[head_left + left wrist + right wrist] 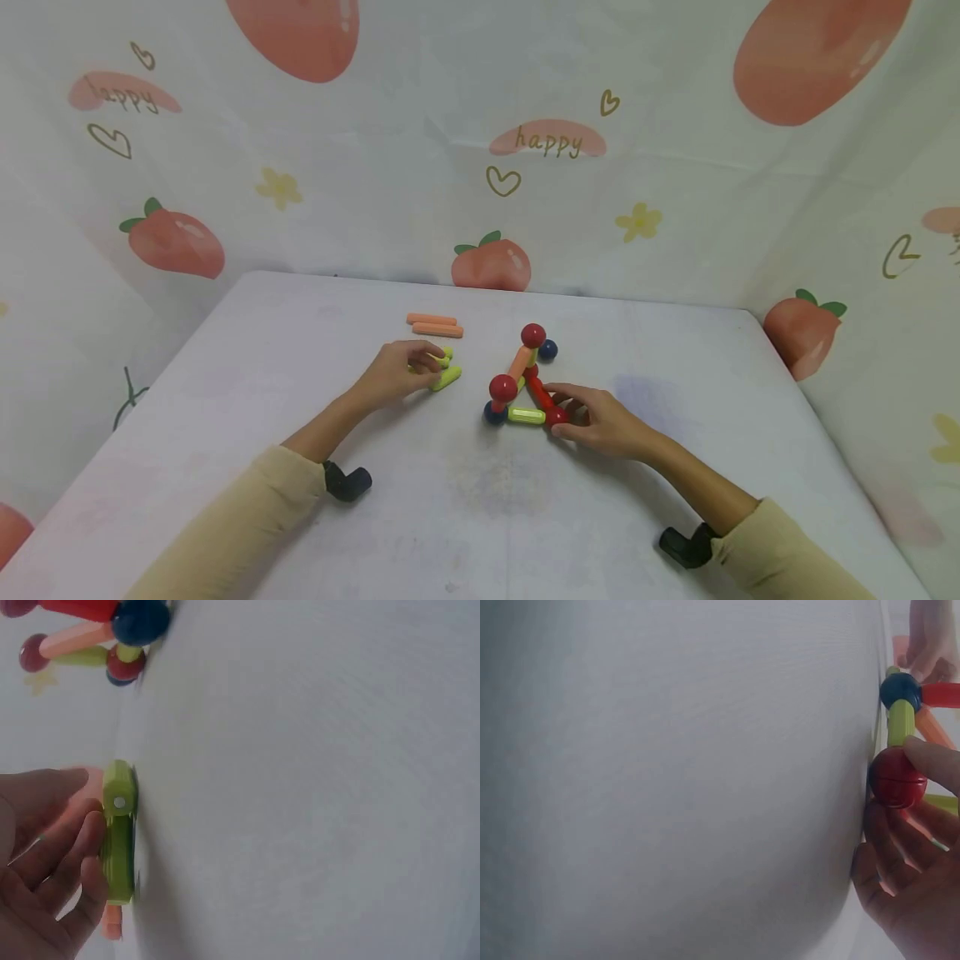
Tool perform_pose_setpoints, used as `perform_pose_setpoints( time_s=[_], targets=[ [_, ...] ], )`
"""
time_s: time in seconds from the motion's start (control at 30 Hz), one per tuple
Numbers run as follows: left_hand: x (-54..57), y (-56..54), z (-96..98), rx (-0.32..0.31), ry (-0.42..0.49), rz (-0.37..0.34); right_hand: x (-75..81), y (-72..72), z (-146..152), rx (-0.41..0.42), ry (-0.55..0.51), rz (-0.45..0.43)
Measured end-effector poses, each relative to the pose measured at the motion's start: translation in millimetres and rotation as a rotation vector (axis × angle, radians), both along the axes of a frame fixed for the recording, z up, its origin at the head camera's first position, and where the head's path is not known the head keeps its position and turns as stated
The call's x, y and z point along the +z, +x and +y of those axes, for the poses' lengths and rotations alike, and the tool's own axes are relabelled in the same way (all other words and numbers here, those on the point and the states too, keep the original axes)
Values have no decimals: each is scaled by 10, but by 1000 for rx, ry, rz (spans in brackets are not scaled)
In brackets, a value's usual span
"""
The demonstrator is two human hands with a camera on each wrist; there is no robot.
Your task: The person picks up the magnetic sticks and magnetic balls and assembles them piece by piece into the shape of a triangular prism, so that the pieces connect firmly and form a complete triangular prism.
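Note:
My left hand (397, 371) hovers low over several short yellow-green rods (447, 378) on the table, fingertips right at them. In the left wrist view its fingers bend loosely beside the green rods (118, 859). To the right stands a frame of balls and rods, where my right hand (603, 421) pinches a red ball (898, 778) at the front corner between thumb and fingers. From that ball a green rod (527, 415) runs to a dark blue ball (496, 413), and a red rod (539, 392) runs back. An orange rod (519, 364) joins two raised red balls (503, 387).
Two orange rods (438, 330) lie side by side behind the left hand. A dark blue ball (548, 349) sits at the frame's back right. A cloth with peach prints (491, 265) hangs behind the white table (360, 533).

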State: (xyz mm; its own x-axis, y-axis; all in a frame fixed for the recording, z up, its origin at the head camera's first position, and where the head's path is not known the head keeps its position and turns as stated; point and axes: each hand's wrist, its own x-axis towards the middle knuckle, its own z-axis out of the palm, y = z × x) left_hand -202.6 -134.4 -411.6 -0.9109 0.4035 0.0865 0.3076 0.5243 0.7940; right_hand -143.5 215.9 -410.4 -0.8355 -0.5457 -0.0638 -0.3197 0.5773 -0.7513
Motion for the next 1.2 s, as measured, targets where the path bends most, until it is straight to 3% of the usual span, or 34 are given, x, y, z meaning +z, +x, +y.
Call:
perform_pose_setpoints(
  time_s=[0.37,0.5,0.57,0.73,0.83,0.93,1.07,1.2],
  targets=[
    [-31,45,215,18,-262,96,-8,-7,-3,-5,8,3],
    [-45,36,285,38,-194,96,-9,-14,-15,2,6,3],
    [-21,22,323,39,-78,25,-11,-14,-15,2,6,2],
    [172,-6,469,33,302,-300,-8,-4,-6,-7,18,5],
    [298,-11,570,10,429,-424,-5,-1,-11,-14,26,7],
    [378,-2,660,-55,457,-498,-3,0,-21,-17,21,0],
    [438,26,743,-131,416,-547,-8,0,-23,-9,4,3],
    [471,35,805,-83,375,-555,-11,1,-15,-3,2,8]
  ],
)
